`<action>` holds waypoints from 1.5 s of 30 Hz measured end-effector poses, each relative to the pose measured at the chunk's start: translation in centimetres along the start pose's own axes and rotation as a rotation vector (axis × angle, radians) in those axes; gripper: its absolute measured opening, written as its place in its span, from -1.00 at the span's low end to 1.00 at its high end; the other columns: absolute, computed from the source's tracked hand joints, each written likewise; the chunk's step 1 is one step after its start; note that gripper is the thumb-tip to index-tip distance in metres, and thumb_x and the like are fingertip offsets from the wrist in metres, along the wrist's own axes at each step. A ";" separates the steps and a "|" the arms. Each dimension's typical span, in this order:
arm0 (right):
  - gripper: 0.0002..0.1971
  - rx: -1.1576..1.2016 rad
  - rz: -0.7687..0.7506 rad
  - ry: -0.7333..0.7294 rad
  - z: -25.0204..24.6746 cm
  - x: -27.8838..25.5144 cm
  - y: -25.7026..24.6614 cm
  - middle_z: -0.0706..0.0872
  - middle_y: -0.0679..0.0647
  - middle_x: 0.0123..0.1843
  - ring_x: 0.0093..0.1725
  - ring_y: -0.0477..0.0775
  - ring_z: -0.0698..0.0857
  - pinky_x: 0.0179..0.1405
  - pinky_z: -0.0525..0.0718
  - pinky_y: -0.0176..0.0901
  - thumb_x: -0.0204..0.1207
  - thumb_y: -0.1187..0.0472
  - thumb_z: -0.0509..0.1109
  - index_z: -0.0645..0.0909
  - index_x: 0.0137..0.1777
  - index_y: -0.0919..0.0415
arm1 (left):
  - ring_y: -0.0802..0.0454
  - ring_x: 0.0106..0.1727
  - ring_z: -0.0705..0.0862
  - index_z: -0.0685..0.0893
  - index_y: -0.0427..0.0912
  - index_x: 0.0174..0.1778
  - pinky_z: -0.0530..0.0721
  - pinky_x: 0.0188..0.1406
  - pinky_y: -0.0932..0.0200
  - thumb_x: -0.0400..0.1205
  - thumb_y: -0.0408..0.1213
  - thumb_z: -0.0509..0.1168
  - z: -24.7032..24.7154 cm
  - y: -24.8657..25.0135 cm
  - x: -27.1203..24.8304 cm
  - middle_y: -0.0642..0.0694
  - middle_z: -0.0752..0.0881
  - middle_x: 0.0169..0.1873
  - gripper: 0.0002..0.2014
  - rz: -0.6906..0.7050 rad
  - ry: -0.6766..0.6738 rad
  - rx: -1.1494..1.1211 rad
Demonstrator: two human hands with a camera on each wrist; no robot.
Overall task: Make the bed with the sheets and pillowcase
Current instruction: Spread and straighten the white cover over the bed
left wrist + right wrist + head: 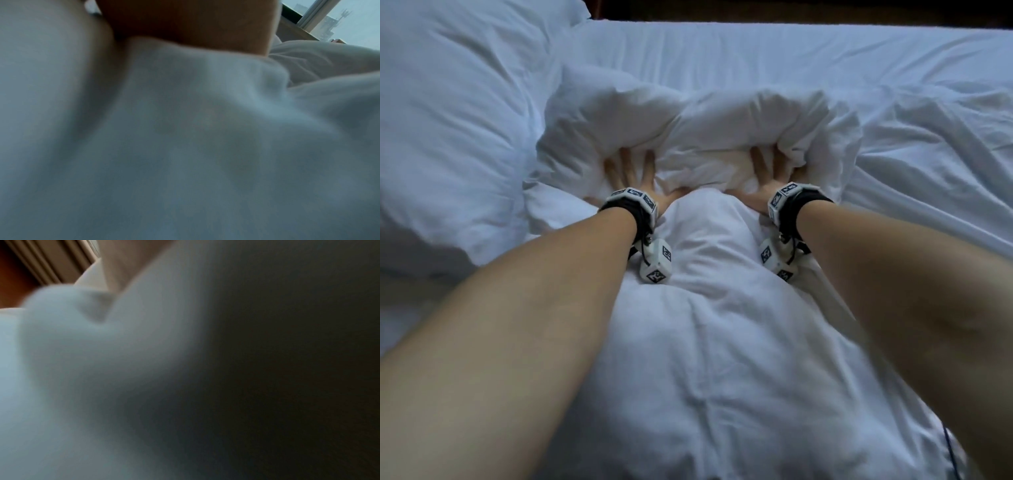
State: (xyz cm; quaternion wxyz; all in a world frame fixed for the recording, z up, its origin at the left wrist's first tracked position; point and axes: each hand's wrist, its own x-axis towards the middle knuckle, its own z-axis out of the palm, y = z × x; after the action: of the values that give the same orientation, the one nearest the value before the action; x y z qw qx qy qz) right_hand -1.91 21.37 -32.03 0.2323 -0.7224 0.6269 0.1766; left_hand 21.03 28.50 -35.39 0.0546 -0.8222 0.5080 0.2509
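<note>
At the far end of the pillow point(709, 342), I see my left hand point(635, 178) and right hand point(768, 178) pressed flat, fingers spread and straight, neither grip closed on anything. Their fingertips sink under the bunched pillowcase point(688, 126) gathered over that end. The pillow lies on the sheeted bed point(893, 68); a second pillow point(448, 120) sits left.

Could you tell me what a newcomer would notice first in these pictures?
Two bare forearms reach to mid-frame, where the left hand and right hand press spread fingers into a bunched white pillow. Another pillow lies at the left on the white sheet.
</note>
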 end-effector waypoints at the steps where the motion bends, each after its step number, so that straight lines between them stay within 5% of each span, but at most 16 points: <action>1: 0.14 0.004 0.012 -0.004 -0.2 -0.9 0.1 -0.54 -0.02 0.65 0.64 0.36 -0.41 0.57 -0.36 0.40 0.11 -0.75 -0.02 -0.46 0.58 -0.35 | -0.37 0.61 -0.44 -0.38 0.22 0.63 -0.31 0.55 -0.45 0.29 0.69 -0.10 -0.7 0.4 -1.0 -0.12 -0.47 0.63 0.11 -0.002 -0.009 0.001; 5: -0.02 0.040 0.031 -0.041 -0.7 -5.7 0.4 -0.46 -0.03 0.69 0.64 0.43 -0.34 0.61 -0.31 0.30 0.41 -0.56 0.06 -0.37 0.66 -0.21 | -0.30 0.64 -0.42 -0.33 0.10 0.66 -0.29 0.53 -0.48 0.33 0.64 -0.38 -1.4 1.2 -3.4 -0.03 -0.34 0.67 0.04 0.041 -0.112 0.035; 7: -0.07 0.082 0.017 -0.074 -0.4 -7.9 1.0 -0.47 -0.09 0.68 0.64 0.42 -0.37 0.60 -0.24 0.40 0.46 -0.51 0.07 -0.37 0.65 -0.25 | -0.25 0.64 -0.44 -0.38 0.22 0.62 -0.24 0.50 -0.53 0.22 0.66 -0.48 -0.7 1.3 -3.9 0.01 -0.38 0.66 0.05 0.030 -0.159 -0.020; 11: -0.06 0.029 -0.007 -0.207 2.5 -11.4 3.3 -0.51 -0.30 0.61 0.61 0.24 -0.51 0.48 -0.31 0.60 0.17 -0.72 -0.14 -0.27 0.57 -0.50 | -0.31 0.62 -0.46 -0.28 0.38 0.61 -0.27 0.45 -0.60 0.13 0.75 -0.38 0.2 2.5 -8.5 0.00 -0.44 0.63 0.08 0.117 -0.234 0.035; 14: -0.01 0.017 0.051 -0.274 6.9 -11.3 6.4 -0.57 -0.38 0.55 0.59 0.15 -0.57 0.43 -0.33 0.61 -0.02 -0.80 -0.33 -0.26 0.52 -0.60 | -0.26 0.66 -0.36 -0.32 0.15 0.66 -0.17 0.56 -0.47 0.08 0.73 -0.28 0.5 3.9 -12.7 -0.05 -0.36 0.67 0.24 0.101 -0.278 0.034; 19: -0.15 -0.027 0.052 -0.298 3.9 -22.4 6.1 -0.40 -0.17 0.69 0.66 0.28 -0.40 0.58 -0.33 0.44 0.49 -0.50 -0.02 -0.21 0.69 -0.22 | -0.30 0.68 -0.28 -0.35 0.11 0.66 -0.08 0.58 -0.45 0.30 0.66 -0.04 1.4 6.2 -20.5 -0.08 -0.34 0.67 0.15 0.154 -0.357 0.108; 23: -0.17 -0.004 0.039 -0.313 1.8 -28.7 7.8 -0.18 0.01 0.74 0.70 0.30 -0.07 0.61 0.05 0.36 0.53 -0.37 0.18 -0.06 0.70 -0.12 | -0.25 0.69 0.02 -0.01 -0.03 0.71 0.07 0.63 -0.26 0.43 0.49 0.17 0.7 8.2 -25.2 -0.17 -0.07 0.70 0.04 0.240 -0.396 0.129; 25: -0.23 0.024 0.019 -0.265 0.4 -31.8 9.3 -0.03 0.09 0.74 0.69 0.26 0.09 0.62 0.16 0.20 0.60 -0.24 0.22 0.00 0.71 -0.04 | -0.20 0.63 0.26 0.22 -0.15 0.65 0.23 0.59 -0.13 0.54 0.32 0.24 -1.0 10.1 -27.8 -0.24 0.22 0.65 -0.13 0.259 -0.374 0.066; 32: -0.36 0.148 -0.014 -0.035 -1.8 -44.4 18.0 0.31 0.14 0.65 0.59 0.20 0.36 0.50 0.34 -0.04 0.63 -0.11 0.28 0.24 0.66 0.06 | -0.15 0.44 0.54 0.46 -0.13 0.53 0.45 0.46 0.03 0.59 0.08 0.36 -4.3 15.5 -42.8 -0.19 0.55 0.46 -0.37 0.360 -0.117 -0.102; 38: -0.40 0.121 -0.047 0.100 -4.3 -56.2 26.0 0.35 0.11 0.64 0.57 0.20 0.38 0.53 0.37 0.02 0.62 -0.10 0.29 0.31 0.62 0.01 | -0.10 0.28 0.66 0.55 -0.12 0.45 0.59 0.29 0.08 0.59 0.02 0.39 -6.3 21.2 -57.2 -0.15 0.66 0.34 -0.46 0.444 0.015 -0.199; 45: -0.45 0.149 0.006 0.147 -8.0 -66.3 34.4 0.36 0.13 0.62 0.57 0.19 0.37 0.50 0.33 -0.03 0.66 -0.05 0.25 0.34 0.61 0.08 | -0.05 0.21 0.69 0.63 -0.11 0.37 0.60 0.17 0.14 0.57 0.01 0.40 -7.3 30.5 -66.8 -0.10 0.73 0.23 -0.52 0.558 0.062 -0.246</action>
State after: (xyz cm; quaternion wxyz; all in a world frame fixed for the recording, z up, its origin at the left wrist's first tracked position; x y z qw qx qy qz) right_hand -46.21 67.85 6.92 0.2380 -0.7124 0.6558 0.0767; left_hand -26.53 65.36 7.25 -0.1319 -0.6586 0.6815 0.2906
